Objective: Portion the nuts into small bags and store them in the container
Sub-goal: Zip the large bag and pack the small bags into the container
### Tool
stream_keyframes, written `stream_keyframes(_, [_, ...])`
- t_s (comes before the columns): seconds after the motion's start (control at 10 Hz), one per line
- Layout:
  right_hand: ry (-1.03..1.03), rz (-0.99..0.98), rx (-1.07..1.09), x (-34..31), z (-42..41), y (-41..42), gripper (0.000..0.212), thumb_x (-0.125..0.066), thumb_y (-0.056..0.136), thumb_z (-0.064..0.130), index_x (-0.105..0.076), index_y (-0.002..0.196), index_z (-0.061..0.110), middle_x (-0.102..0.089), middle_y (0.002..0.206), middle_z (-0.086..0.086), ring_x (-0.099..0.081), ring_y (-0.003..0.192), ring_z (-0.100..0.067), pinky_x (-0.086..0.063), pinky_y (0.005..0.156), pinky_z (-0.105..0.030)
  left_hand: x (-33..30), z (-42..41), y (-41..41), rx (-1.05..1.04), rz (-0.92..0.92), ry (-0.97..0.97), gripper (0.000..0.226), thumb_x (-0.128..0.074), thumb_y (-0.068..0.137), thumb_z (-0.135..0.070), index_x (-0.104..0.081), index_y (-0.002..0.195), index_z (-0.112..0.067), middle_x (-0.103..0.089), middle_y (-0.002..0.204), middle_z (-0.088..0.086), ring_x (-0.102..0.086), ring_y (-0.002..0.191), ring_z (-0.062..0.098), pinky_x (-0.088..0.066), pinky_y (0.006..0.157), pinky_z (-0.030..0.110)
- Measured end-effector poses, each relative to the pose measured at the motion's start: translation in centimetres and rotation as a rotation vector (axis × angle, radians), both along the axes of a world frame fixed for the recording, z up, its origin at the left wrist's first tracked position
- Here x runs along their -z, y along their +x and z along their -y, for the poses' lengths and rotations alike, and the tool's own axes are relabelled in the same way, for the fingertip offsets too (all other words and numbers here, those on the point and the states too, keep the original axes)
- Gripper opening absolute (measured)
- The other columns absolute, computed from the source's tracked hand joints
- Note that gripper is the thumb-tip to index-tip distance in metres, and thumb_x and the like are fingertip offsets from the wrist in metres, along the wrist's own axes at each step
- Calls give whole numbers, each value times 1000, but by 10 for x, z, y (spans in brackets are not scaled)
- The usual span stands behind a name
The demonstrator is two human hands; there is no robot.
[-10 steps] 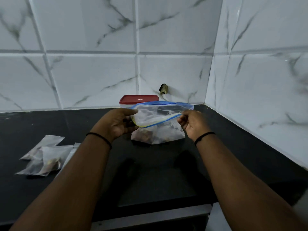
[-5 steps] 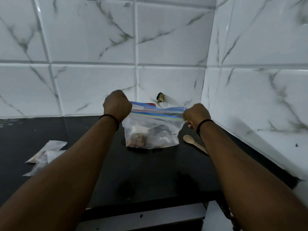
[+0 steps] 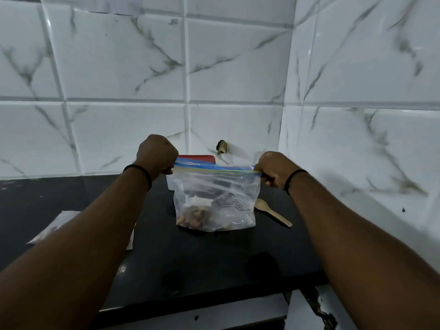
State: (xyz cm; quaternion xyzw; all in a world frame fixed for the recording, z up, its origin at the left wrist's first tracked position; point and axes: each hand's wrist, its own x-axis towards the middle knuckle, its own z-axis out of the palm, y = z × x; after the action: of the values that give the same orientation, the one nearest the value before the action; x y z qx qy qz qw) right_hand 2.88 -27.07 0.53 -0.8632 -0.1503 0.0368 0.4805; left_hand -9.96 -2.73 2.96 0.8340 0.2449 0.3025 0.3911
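A clear zip bag [image 3: 215, 198] with a blue and yellow seal hangs upright over the black counter, its bottom resting on it. Brown nuts [image 3: 190, 216] lie in its lower left corner. My left hand [image 3: 157, 153] grips the left end of the seal and my right hand [image 3: 273, 169] grips the right end, so the top edge is stretched taut between them. Behind the bag stands a container with a red lid [image 3: 197, 158], mostly hidden. Small clear bags [image 3: 56, 225] lie on the counter at the left, partly covered by my left forearm.
A small wooden spoon [image 3: 271, 211] lies on the counter just right of the bag. White marble tiles form the back and right walls, meeting in a corner [image 3: 283, 129]. The counter's front edge [image 3: 190, 306] runs below my forearms.
Both hands have lifted the bag higher and pulled its seal straight and taut. The bag's mouth, open a second ago, now looks flat along the top. The spoon has come into sight.
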Motion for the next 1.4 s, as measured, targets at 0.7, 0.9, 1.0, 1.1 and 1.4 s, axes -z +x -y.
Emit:
stream_keyframes(0.7, [258, -612, -170, -33, 12, -13, 19, -73, 86, 28, -72, 83, 9, -53, 52, 7, -45, 45, -3, -33, 38, -13, -4, -4, -7, 63, -137, -34, 18, -59, 84, 1, -68, 99, 1, -57, 38, -8, -57, 33, 7, -51, 47, 21])
stream_keyframes(0.9, [328, -472, -65, -30, 12, -7, 13, -65, 88, 1, -65, 82, 13, -56, 71, 0, -43, 55, -9, -27, 34, -14, -9, -4, -9, 71, -217, 119, 15, -57, 87, 5, -70, 93, 4, -58, 38, -2, -63, 41, 20, -62, 63, 38])
stream_keyframes(1.0, [-56, 3, 25, -27, 4, -8, 19, -68, 83, -1, -59, 71, 11, -57, 71, -10, -41, 54, -15, -31, 36, -16, -14, 3, -10, 85, -268, 212, 14, -60, 85, 8, -71, 93, 5, -64, 46, 6, -63, 39, 19, -62, 65, 37])
stream_keyframes(1.1, [-444, 484, 110, -26, -5, -13, 12, -56, 82, 5, -48, 75, 11, -66, 97, -17, -51, 72, -27, -37, 62, -27, -21, 8, -11, 58, -308, 348, 20, -56, 83, 8, -71, 94, 1, -73, 68, 15, -71, 55, 25, -62, 68, 36])
stream_keyframes(1.4, [-682, 691, 277, -35, -4, -32, 12, -52, 85, 1, -56, 90, 12, -63, 103, -12, -61, 91, -32, -39, 67, -31, -26, 8, -18, 22, -358, 528, 20, -59, 80, 6, -73, 89, -3, -75, 73, 11, -72, 58, 24, -62, 72, 37])
